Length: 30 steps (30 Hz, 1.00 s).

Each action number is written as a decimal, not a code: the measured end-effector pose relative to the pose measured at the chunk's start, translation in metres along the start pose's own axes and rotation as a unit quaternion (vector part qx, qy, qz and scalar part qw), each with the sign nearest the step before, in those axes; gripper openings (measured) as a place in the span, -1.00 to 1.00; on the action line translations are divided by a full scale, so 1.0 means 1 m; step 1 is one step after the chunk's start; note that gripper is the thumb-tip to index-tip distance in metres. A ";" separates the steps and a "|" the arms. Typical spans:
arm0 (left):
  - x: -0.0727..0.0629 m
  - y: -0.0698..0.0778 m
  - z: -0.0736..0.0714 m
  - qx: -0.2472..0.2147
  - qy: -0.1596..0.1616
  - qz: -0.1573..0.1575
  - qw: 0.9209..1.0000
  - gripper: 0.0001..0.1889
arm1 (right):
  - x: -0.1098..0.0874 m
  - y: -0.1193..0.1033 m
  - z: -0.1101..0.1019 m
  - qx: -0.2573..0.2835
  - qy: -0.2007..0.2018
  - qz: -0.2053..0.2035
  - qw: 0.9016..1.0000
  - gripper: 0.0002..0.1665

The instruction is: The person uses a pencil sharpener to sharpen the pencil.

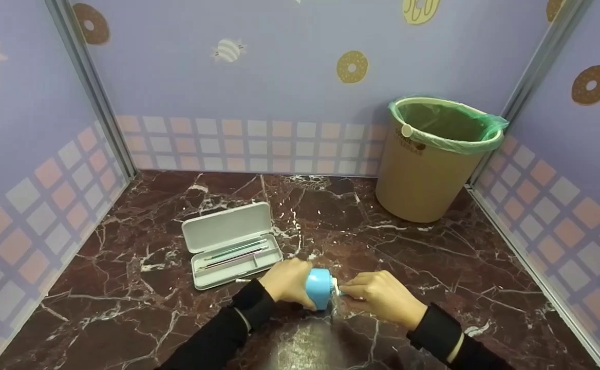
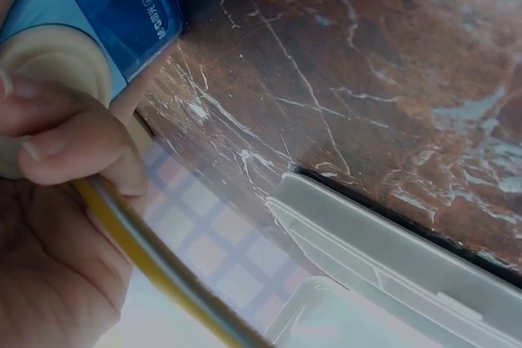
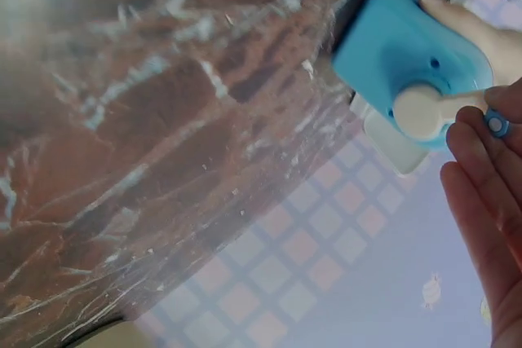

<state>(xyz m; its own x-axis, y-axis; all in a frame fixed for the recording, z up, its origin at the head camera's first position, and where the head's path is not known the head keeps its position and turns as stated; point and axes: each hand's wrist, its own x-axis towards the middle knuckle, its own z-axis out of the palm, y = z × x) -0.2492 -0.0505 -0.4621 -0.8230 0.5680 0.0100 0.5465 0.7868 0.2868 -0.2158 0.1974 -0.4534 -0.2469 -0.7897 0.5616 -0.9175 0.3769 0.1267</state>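
Note:
A light-blue crank pencil sharpener [image 1: 319, 289] is on the dark marbled table, and my left hand [image 1: 289, 280] grips it. In the left wrist view, a yellow pencil with a grey stripe [image 2: 155, 258] runs out from the sharpener's cream front, under my curled fingertips [image 2: 49, 146]. On the opposite side, my right hand [image 1: 385, 298] pinches the blue knob [image 3: 496, 124] of the cream crank handle [image 3: 420, 112]. The pencil's inner end is hidden inside the sharpener.
An open white pencil case [image 1: 226, 225] lies left of the hands with several pencils [image 1: 236, 252] in it. A tan bin [image 1: 423, 180] with a green liner stands at the back right. Patterned walls [image 1: 289, 92] close off the back and sides.

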 end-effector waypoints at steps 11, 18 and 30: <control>0.002 -0.003 0.000 -0.003 -0.010 0.011 1.000 -0.34 | 0.001 0.007 -0.001 -0.004 -0.001 0.023 1.000 -0.65; 0.003 -0.004 0.000 -0.002 -0.006 0.018 1.000 -0.34 | 0.001 0.008 -0.002 -0.005 0.001 0.033 0.999 -0.66; 0.002 -0.003 0.001 0.030 0.013 0.038 0.999 -0.33 | 0.002 0.007 -0.002 -0.038 0.001 0.036 0.999 -0.66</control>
<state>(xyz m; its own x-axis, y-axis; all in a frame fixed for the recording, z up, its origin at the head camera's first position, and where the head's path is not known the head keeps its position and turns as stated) -0.2526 -0.0515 -0.4640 -0.7820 0.6209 0.0542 0.6152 0.7551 0.2268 -0.2218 0.1992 -0.4497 -0.3113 -0.7581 0.5730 -0.8708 0.4690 0.1475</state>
